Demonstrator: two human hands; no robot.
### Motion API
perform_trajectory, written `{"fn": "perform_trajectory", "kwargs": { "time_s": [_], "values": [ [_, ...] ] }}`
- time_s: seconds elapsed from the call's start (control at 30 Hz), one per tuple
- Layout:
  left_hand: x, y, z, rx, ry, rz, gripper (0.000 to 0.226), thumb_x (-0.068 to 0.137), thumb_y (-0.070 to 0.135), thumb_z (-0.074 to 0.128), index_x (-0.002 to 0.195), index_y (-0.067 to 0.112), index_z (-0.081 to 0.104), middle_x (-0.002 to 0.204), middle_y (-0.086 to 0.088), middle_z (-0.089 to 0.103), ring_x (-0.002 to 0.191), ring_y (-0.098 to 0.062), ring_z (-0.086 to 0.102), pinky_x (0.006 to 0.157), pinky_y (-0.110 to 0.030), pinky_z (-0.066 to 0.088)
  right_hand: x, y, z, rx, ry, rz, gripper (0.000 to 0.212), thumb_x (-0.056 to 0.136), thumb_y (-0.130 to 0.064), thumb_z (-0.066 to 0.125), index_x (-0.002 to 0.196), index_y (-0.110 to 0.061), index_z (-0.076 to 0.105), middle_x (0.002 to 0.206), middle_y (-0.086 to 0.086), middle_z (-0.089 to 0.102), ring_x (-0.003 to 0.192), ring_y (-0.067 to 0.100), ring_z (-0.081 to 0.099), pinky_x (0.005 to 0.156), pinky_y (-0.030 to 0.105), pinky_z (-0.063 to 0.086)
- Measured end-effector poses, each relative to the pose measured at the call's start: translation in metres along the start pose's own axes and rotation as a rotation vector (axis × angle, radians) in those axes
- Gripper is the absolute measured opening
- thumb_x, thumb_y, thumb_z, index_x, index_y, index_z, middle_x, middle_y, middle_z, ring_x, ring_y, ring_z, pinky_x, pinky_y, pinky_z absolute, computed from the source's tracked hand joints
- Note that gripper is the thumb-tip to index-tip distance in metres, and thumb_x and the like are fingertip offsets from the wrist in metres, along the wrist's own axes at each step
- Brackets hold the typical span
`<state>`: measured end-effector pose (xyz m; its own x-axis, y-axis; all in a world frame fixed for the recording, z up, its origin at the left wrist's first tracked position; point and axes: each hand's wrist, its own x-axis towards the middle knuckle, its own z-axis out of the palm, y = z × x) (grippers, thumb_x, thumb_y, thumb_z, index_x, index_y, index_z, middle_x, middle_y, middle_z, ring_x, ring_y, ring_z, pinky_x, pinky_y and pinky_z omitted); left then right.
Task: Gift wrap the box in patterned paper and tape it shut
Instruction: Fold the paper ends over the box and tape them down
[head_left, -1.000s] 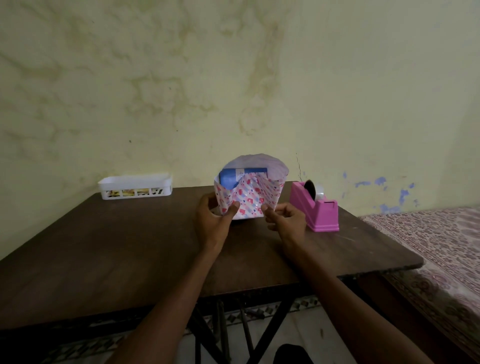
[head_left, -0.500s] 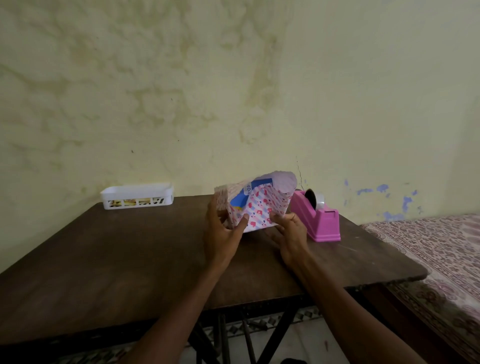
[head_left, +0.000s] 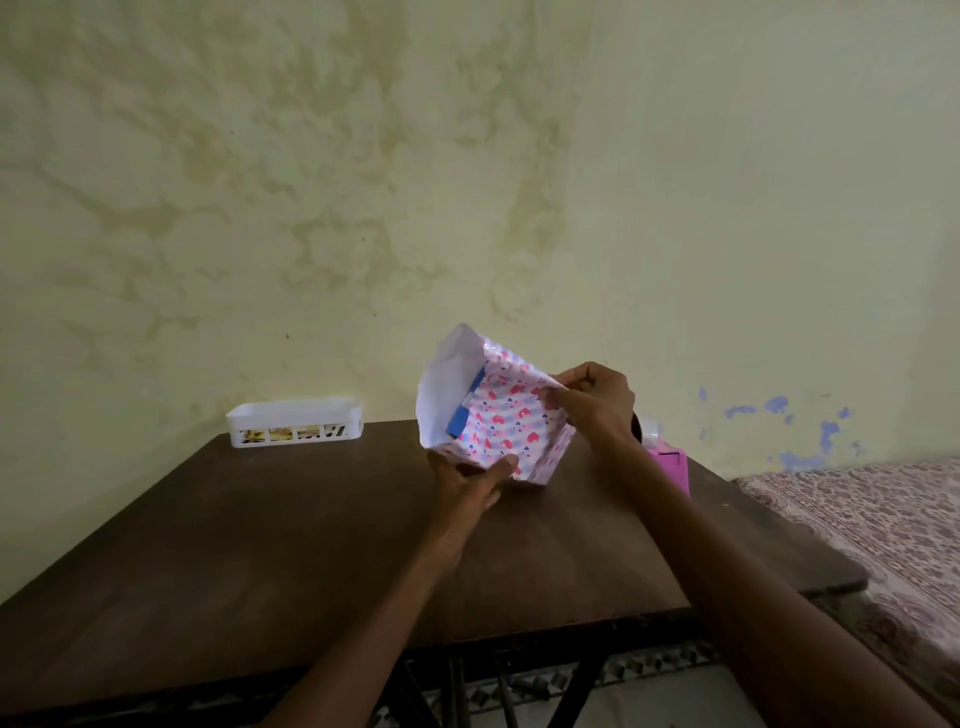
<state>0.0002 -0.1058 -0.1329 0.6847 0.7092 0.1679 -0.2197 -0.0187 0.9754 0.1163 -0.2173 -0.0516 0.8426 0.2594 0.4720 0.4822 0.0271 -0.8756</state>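
In the head view, the small blue cardboard box (head_left: 460, 422) is seen half wrapped in glossy white-and-pink heart-patterned paper (head_left: 506, 423) and is held tilted over the dark brown wooden tabletop (head_left: 260, 545); whether its lower corner touches the surface cannot be told. The parcel's lower near corner is gripped by the left hand (head_left: 467, 486), thumb laid across the paper, while a loose flap at the upper right edge is pinched by the right hand (head_left: 597, 402). One end is left open, with the paper's white inner side standing up past the box. The parcel is judged light and the box stiff enough to be squeezed, but the paper is thin, easily creased or torn, and probably slick. Hold is best taken on the box's firm edges through the paper, with flaps drawn only by their folded borders. A pink plastic tape dispenser (head_left: 670, 465) is partly hidden behind the right forearm.
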Motion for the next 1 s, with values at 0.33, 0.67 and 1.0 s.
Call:
{"fn": "perform_trajectory", "kwargs": {
  "time_s": [0.33,0.67,1.0],
  "values": [
    [-0.016,0.023,-0.058,0.083,0.345,0.469,0.102,0.063,0.037,0.085,0.144,0.026,0.024,0.147,0.0,0.037,0.129,-0.015,0.041,0.102,-0.034,0.042,-0.006,0.006,0.023,-0.202,-0.187,-0.228,0.028,0.072,0.003,0.079,0.071,-0.024,0.069,0.083,-0.005,0.076,0.08,0.005,0.07,0.069,0.018,0.056],
    [-0.015,0.046,-0.062,1.138,0.042,0.823,0.067,0.071,0.061,0.071,0.128,0.031,0.052,0.133,0.008,0.05,0.117,-0.008,0.048,0.098,-0.024,0.042,-0.018,0.039,0.04,-0.312,-0.263,-0.336,0.03,0.075,0.004,0.076,0.078,-0.025,0.068,0.092,-0.003,0.074,0.09,0.013,0.067,0.084,0.031,0.055],
    [0.011,0.049,-0.016,1.858,0.14,0.821,0.044,0.096,0.045,0.048,0.132,0.019,0.051,0.131,-0.004,0.058,0.118,-0.022,0.053,0.103,-0.036,0.036,-0.016,0.059,0.04,-0.317,-0.253,-0.483,0.025,0.078,-0.012,0.08,0.098,-0.015,0.067,0.098,-0.004,0.07,0.088,0.01,0.063,0.079,0.021,0.051]
  ]
}}
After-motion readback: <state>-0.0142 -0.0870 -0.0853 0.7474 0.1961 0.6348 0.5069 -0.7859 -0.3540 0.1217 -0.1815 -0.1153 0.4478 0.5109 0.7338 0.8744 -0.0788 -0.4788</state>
